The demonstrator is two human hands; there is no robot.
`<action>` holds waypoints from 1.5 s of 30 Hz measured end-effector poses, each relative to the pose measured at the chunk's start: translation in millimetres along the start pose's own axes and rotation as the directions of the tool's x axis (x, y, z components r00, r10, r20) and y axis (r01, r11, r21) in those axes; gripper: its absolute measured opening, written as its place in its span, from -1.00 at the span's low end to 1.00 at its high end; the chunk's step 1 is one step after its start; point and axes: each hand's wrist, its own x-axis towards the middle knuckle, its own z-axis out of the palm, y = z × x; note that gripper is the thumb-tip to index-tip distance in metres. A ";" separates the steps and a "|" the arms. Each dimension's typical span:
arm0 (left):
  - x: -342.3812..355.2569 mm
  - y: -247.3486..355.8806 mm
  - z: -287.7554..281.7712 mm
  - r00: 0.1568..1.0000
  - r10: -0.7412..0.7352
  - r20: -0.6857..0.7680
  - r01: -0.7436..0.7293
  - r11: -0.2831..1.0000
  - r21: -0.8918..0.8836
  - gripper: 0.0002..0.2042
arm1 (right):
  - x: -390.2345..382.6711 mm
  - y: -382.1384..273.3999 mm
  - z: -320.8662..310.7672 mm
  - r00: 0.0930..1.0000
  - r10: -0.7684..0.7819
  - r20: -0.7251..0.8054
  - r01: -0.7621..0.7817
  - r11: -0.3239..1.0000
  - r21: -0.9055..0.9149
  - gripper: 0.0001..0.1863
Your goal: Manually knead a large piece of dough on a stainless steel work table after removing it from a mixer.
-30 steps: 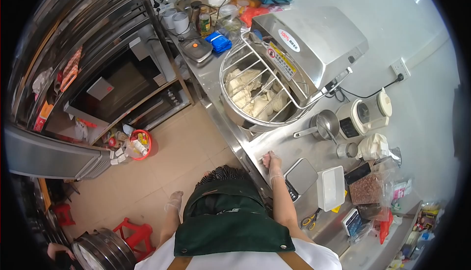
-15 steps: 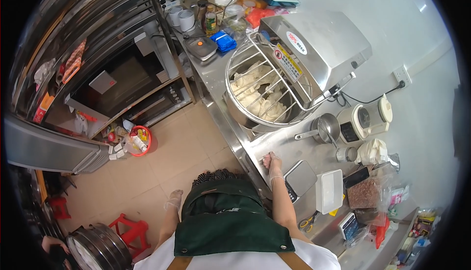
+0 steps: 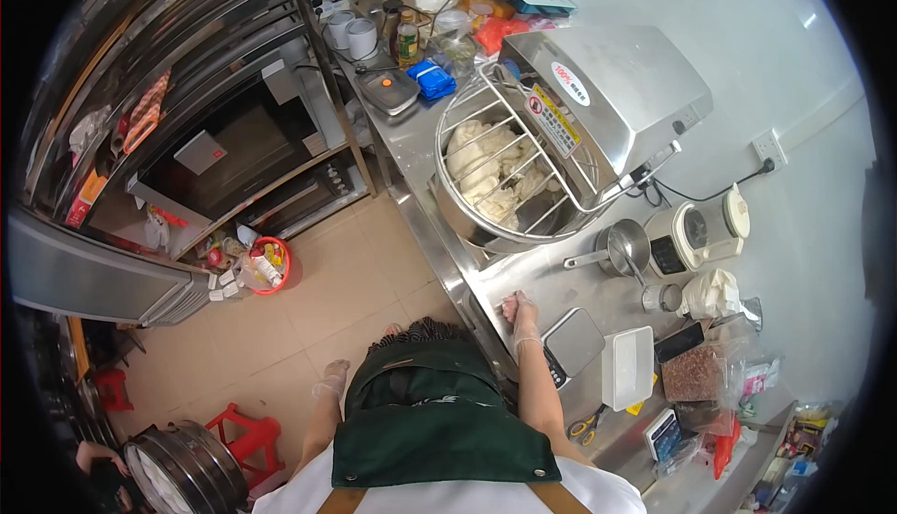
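Note:
My right hand (image 3: 519, 310), in a clear plastic glove, rests on the steel counter (image 3: 486, 282) near its front edge, fingers folded in, with nothing visible in them. Beside it lies a flat kitchen scale (image 3: 574, 338). Ahead stands a dough mixer (image 3: 612, 93); pale dough (image 3: 486, 166) lies in its steel bowl (image 3: 458, 210) under a wire guard (image 3: 523, 173). My left hand (image 3: 331, 378), gloved too, hangs by my side above the floor, touching nothing that I can see. Its fingers are too small to make out.
Right of the scale are a white plastic tub (image 3: 628, 369), scissors (image 3: 586, 426), a saucepan (image 3: 621, 245) and a cream-coloured blender base (image 3: 675, 238). A rack with an oven (image 3: 229, 140) stands left. On the floor are a red bin (image 3: 285, 271) and a red stool (image 3: 252, 439).
The dough has shifted in the bowl, with more of it now on the left side. The whole view has moved slightly. Both hands stay in about the same place.

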 end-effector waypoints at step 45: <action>-8.9 9.8 -2.6 0.998 0.061 0.026 -0.065 0.986 0.153 -0.51 | 1.1 2.9 -2.0 0.999 -0.038 0.016 0.038 0.999 0.001 -0.52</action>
